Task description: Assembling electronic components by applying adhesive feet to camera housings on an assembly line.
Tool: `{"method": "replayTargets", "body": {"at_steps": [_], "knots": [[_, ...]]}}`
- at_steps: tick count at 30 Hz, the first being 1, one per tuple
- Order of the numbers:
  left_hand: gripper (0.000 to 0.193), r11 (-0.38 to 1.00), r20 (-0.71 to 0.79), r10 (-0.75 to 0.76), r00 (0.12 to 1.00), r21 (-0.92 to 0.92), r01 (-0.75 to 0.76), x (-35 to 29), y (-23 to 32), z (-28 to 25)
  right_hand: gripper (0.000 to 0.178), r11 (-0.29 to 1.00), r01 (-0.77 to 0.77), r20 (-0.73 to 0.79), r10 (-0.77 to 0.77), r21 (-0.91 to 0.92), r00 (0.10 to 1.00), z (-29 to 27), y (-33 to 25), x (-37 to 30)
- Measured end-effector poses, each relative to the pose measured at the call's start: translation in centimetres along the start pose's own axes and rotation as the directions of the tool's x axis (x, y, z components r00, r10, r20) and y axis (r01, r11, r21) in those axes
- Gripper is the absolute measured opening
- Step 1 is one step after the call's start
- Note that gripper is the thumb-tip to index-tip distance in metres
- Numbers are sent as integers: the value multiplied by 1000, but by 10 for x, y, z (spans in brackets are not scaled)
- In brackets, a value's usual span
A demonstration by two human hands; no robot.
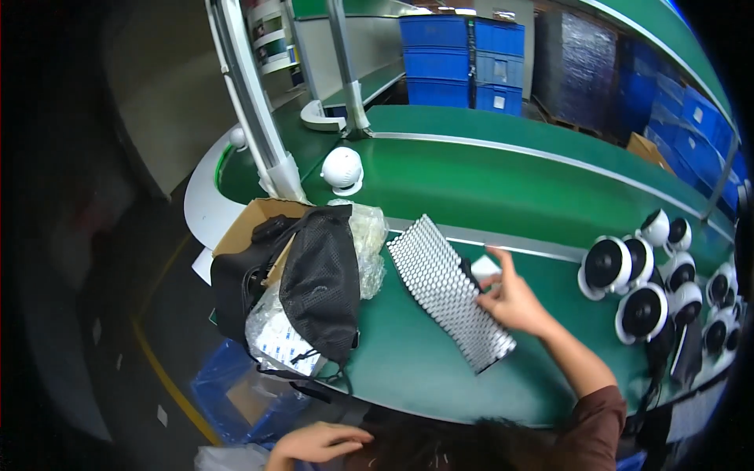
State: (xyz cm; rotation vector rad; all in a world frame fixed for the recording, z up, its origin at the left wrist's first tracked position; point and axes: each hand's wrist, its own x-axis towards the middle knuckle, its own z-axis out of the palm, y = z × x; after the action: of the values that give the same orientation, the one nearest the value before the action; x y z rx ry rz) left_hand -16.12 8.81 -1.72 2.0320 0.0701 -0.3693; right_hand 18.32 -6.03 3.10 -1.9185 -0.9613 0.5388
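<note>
A silver sheet patterned with rows of rounded bumps (pixel 449 286) lies slantwise on the green worktop (pixel 393 337). My right hand (pixel 514 298) is over its right edge, index finger raised and apart from the thumb; whether the fingertips touch the sheet I cannot tell. Just beyond that hand are a small white piece (pixel 485 269) and something dark, partly hidden. Below the worktop's front edge, near my body, my left hand (pixel 322 442) has its fingers stretched out and holds nothing. A black bag (pixel 320 282) lies over an open cardboard box (pixel 236 229) to the left.
Several white round devices with black fronts (pixel 609 263) crowd the right side. A white ball-shaped device (pixel 342 170) stands on the green conveyor (pixel 487 177) behind a metal rail. Clear plastic wrap (pixel 367 243) adjoins the bag. Blue crates (pixel 436 59) are stacked at the back.
</note>
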Motion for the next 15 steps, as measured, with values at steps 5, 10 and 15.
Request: {"method": "replayTargets", "body": {"at_steps": [5,10,15], "knots": [[30,992,-532,123,838,61,-107,1,39,-39,78,969,247,-212,-240,3,947,-8,-54,-65],[69,528,-359,812,461,788,-316,65,84,-43,77,954,260,-135,-280,-148,950,-2,-57,-137],[34,526,-140,750,647,719,-454,124,89,-16,79,974,166,-157,-191,-156,969,3,-37,-183]]}}
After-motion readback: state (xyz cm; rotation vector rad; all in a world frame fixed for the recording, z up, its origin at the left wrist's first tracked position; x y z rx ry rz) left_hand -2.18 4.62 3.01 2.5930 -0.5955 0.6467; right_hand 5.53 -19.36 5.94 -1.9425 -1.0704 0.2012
